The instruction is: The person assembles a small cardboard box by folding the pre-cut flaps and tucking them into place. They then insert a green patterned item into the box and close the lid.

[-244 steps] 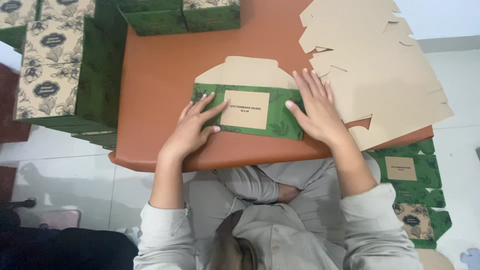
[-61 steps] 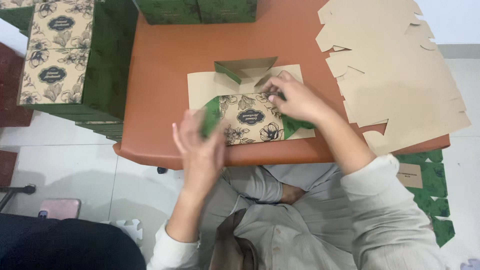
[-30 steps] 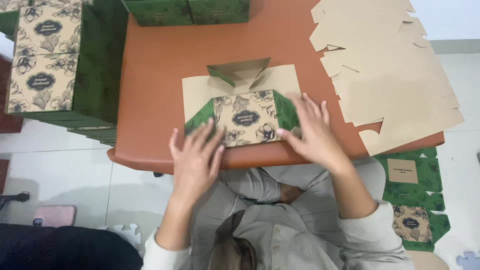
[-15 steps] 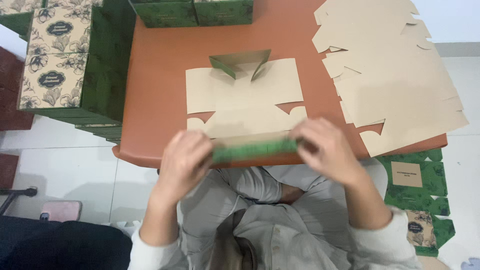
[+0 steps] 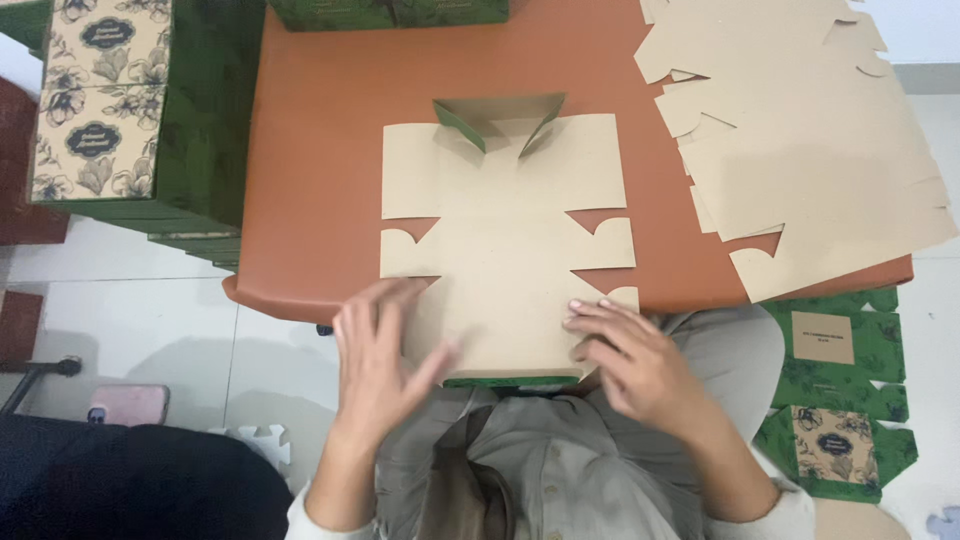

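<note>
1. Head view: the flat carton blank [image 5: 505,250] lies brown side up on the orange surface [image 5: 320,150], its near flap overhanging the edge, likely for folding
2. Left hand [image 5: 380,365] and right hand [image 5: 630,360] press that flap with open palms, neither grip closed

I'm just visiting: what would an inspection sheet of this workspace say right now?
Surface: orange-brown table.
Job's things: flat box blank, brown side up, its near end overhanging the table edge.
Clutter: stack of blanks at right; finished green boxes at left; more flat boxes on the floor.
Hands: left hand and right hand press the blank's near end, open.
Cables: nothing seen.
Surroundings: pale tiled floor.
</note>
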